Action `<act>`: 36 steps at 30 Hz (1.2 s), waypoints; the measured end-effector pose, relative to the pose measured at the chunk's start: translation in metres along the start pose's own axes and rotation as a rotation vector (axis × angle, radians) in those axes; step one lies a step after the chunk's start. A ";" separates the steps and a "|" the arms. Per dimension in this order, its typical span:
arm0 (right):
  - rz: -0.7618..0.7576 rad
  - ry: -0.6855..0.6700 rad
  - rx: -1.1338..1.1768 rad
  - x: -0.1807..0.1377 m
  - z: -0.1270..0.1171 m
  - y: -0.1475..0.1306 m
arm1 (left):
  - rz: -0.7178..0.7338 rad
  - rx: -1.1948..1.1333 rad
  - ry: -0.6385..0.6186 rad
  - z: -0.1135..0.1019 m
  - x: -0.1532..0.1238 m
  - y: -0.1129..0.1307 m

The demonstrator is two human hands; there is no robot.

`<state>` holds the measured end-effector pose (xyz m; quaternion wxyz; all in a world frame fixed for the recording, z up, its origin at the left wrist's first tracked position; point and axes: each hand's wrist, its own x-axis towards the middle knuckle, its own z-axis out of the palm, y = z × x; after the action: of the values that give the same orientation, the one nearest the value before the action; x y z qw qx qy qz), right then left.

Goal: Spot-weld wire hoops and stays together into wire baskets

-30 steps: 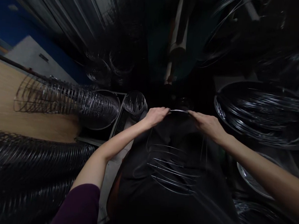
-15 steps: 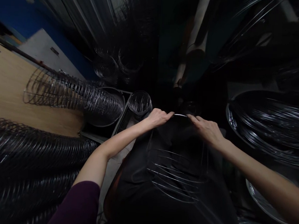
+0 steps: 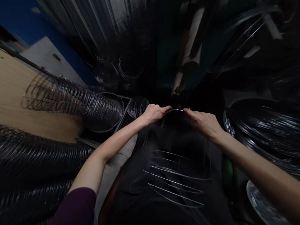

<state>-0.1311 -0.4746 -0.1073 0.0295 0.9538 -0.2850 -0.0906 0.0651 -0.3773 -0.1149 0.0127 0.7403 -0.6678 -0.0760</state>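
Observation:
My left hand (image 3: 153,113) and my right hand (image 3: 202,122) both grip the far edge of a thin metal wire ring (image 3: 177,110), one hand at each side with a short gap between them. The ring belongs to a loose stack of wire rings (image 3: 174,181) lying over my dark-clothed lap, several strands gleaming below my hands. The scene is dim and the rest of the ring fades into shadow.
A long row of stacked wire rings (image 3: 72,100) lies on a wooden board (image 3: 12,98) at left. Darker ring stacks (image 3: 24,163) fill the lower left. Large wire coils (image 3: 269,132) sit at right. A round metal pan (image 3: 268,209) is at lower right.
Both hands kept their hold on the ring's far edge. The view shifted slightly, and the rings on my lap appear a little lower and wider.

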 end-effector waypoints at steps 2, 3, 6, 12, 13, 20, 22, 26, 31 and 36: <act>0.009 0.030 0.021 0.014 -0.013 0.007 | 0.015 0.021 0.029 -0.019 0.010 -0.006; 0.014 0.045 0.032 0.020 -0.018 0.010 | 0.024 0.031 0.043 -0.028 0.015 -0.009; 0.025 0.089 0.054 0.034 -0.026 0.018 | 0.026 0.047 0.073 -0.044 0.027 -0.017; 0.015 0.110 0.068 0.045 -0.033 0.024 | 0.033 0.059 0.067 -0.051 0.036 -0.022; 0.014 0.110 0.067 0.047 -0.034 0.024 | 0.039 0.066 0.072 -0.051 0.037 -0.023; 0.031 0.087 0.038 0.056 -0.041 0.025 | 0.025 0.067 0.083 -0.051 0.044 -0.022; 0.046 0.063 0.030 0.056 -0.043 0.025 | 0.023 0.056 0.095 -0.049 0.046 -0.022; 0.052 0.060 0.058 0.057 -0.042 0.025 | 0.039 -0.007 0.103 -0.044 0.047 -0.024; 0.029 0.092 0.071 0.059 -0.038 0.028 | 0.045 0.006 0.100 -0.046 0.045 -0.023; 0.019 0.072 0.070 0.061 -0.039 0.029 | 0.043 0.081 0.092 -0.050 0.043 -0.019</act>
<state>-0.0890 -0.5323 -0.0757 0.0070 0.9541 -0.2959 -0.0457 0.0942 -0.4222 -0.0715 0.0148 0.7284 -0.6848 -0.0144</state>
